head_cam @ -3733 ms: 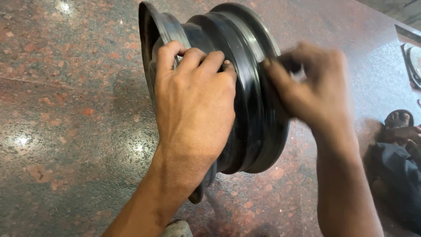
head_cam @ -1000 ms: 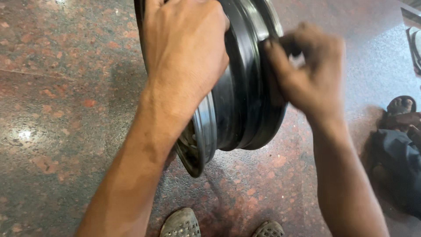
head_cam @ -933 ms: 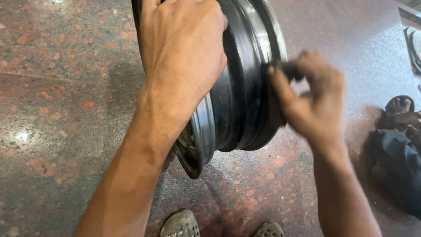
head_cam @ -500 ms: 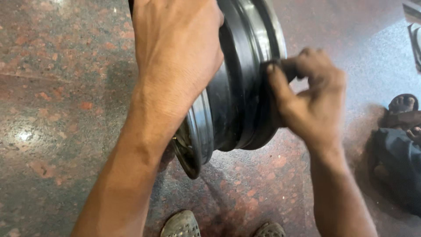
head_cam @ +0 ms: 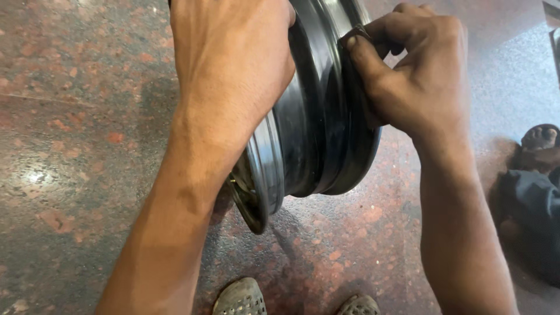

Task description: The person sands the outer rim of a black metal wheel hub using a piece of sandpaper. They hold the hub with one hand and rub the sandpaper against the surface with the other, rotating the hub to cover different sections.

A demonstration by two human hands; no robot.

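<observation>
Here, black wheel rim upright between hands: left hand grip clamps top, right hand pinches rim edge.

Polished reddish-brown speckled granite floor fills the view, a bright light glare at nine o'clock, greyer stone toward two o'clock.

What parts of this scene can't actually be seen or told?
- Top of the black steel wheel rim: cut off by the head view's upper edge.
- Rim surface under the left hand: covered.
- Small dark piece pinched by the right hand: mostly hidden by its fingers.
</observation>
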